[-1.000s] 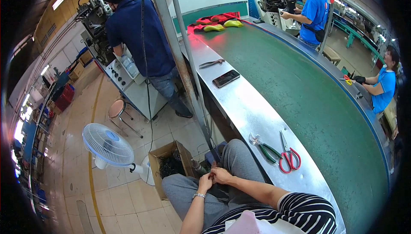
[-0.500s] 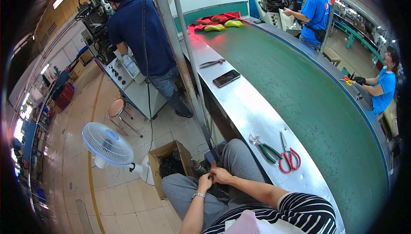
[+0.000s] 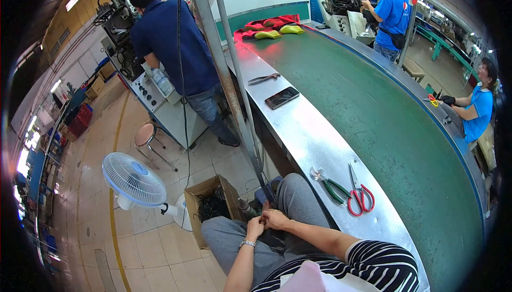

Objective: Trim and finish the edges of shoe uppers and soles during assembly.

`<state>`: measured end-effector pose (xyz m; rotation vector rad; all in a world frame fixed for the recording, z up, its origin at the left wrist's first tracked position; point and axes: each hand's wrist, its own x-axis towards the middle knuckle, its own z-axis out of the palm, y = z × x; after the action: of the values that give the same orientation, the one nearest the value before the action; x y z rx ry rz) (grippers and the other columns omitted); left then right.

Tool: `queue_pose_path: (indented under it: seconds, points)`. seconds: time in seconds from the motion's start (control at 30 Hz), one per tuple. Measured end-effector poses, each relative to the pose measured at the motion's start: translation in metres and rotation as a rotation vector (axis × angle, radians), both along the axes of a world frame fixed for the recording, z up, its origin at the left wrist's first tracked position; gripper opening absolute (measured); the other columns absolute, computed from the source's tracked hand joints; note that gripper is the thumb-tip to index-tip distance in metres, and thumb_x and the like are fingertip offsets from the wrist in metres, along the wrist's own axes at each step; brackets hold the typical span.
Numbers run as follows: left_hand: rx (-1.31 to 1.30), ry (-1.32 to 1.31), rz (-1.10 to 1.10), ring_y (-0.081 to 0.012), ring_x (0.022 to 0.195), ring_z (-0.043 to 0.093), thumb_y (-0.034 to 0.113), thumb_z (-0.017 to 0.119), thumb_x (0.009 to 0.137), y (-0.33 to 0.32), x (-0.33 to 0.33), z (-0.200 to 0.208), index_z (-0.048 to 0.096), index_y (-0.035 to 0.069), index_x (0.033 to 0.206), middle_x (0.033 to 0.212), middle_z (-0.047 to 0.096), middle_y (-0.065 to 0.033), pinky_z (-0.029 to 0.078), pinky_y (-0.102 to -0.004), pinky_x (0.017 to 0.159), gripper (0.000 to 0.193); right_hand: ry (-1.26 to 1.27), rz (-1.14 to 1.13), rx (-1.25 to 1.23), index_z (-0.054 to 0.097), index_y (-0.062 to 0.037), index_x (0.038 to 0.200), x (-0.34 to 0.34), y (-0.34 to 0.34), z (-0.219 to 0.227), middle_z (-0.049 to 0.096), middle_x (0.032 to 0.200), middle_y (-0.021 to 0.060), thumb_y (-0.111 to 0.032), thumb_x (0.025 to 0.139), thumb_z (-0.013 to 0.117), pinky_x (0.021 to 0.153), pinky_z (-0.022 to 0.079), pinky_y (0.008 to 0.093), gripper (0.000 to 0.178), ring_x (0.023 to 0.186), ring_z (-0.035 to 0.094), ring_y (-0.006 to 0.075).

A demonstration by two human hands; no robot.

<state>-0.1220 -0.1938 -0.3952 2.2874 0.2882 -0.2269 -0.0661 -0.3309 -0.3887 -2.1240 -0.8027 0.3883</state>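
Observation:
In my lap, between my grey trouser legs, both hands are together with fingers curled and touching. My left hand (image 3: 256, 228) has a bracelet at its wrist, and my right hand (image 3: 275, 219) lies against it. Whatever may be between the fingers is hidden. To the right, on the metal edge of the green conveyor (image 3: 368, 113), lie green-handled pliers (image 3: 335, 189) and red-handled scissors (image 3: 361, 196), both apart from my hands. Farther along the edge are a dark phone (image 3: 282, 98) and a slim metal hand tool (image 3: 264, 79).
A cardboard box (image 3: 233, 198) with black scraps stands by my knees, near a fan (image 3: 135, 180) and a stool (image 3: 145, 135). A rusty post (image 3: 230, 84) rises beside the conveyor. Yellow-green shoe lasts (image 3: 292, 29) with red pieces lie at its far end. Co-workers (image 3: 178, 46) are at machines.
My hands stay in the same place. At the upper right, a co-worker in blue has raised a hand toward the machine. The co-worker at the left machine has shifted slightly left.

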Motion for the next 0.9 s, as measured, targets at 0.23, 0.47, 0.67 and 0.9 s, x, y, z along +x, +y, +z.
queue_pose_path:
  seconds: [0.23,0.47,0.67,0.9]
  points:
    - [-0.033,-0.004,0.002,-0.0355,0.091,0.063,0.014,0.057,0.082,-0.0006,0.0001,-0.0003,0.066,0.007,0.097,0.092,0.066,-0.0185,0.048,-0.0421,0.077,0.019,0.007,-0.014,0.005,0.06,-0.0036,0.089,0.0003,0.0007,0.0001,0.063,0.087,0.0184,-0.014,0.073,0.064,0.074,0.048,0.0463,0.019,0.085,0.061,0.0376]
    - [-0.023,0.011,0.003,-0.0352,0.09,0.063,0.014,0.056,0.082,0.0,-0.0006,0.0028,0.066,0.007,0.097,0.092,0.066,-0.0186,0.048,-0.0416,0.077,0.02,-0.029,0.006,0.005,0.061,-0.0033,0.088,-0.0015,0.001,0.0038,0.064,0.088,0.0187,-0.01,0.072,0.062,0.074,0.049,0.0462,0.017,0.085,0.061,0.0372]
    - [-0.018,0.001,0.009,-0.0353,0.091,0.063,0.015,0.057,0.083,0.0004,0.0008,0.0002,0.066,0.007,0.099,0.093,0.067,-0.0179,0.048,-0.0411,0.077,0.02,-0.017,-0.018,0.026,0.061,-0.0028,0.088,0.0004,0.0012,0.0014,0.064,0.087,0.0185,-0.008,0.071,0.061,0.074,0.048,0.0455,0.018,0.085,0.061,0.037]
    - [-0.049,-0.028,0.016,-0.0373,0.091,0.062,0.018,0.056,0.084,0.0009,0.0009,-0.0054,0.067,0.01,0.101,0.096,0.066,-0.0188,0.049,-0.0427,0.078,0.022,-0.002,-0.018,0.058,0.061,-0.0027,0.088,0.0013,0.0001,0.0035,0.063,0.087,0.0182,-0.009,0.07,0.063,0.075,0.048,0.0446,0.019,0.086,0.061,0.0367]
